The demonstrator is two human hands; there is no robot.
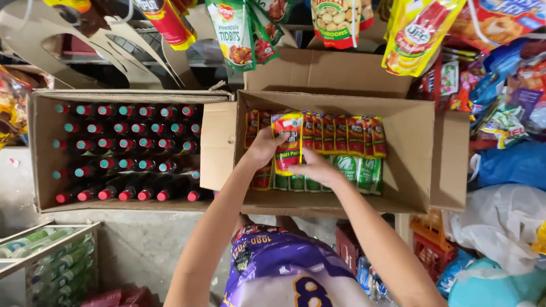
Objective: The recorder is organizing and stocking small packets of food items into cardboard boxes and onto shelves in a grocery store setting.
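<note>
Over carton (421, 142): pouch (287, 142) between hands (290, 159)

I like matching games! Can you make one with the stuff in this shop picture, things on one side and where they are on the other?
1. red and yellow pouch
2. dark bottles with red caps
3. green pouches
4. red crate

A. in the left carton
B. on the floor, lower right
C. held by the left hand and right hand
D. front row of the right carton

Pairs: 1-C, 2-A, 3-D, 4-B

Two bare hands, left hand (265, 146) and right hand (314, 166), grip a red-and-yellow sachet pack (287, 142) above a cardboard box (409, 148) of upright packets.
</note>
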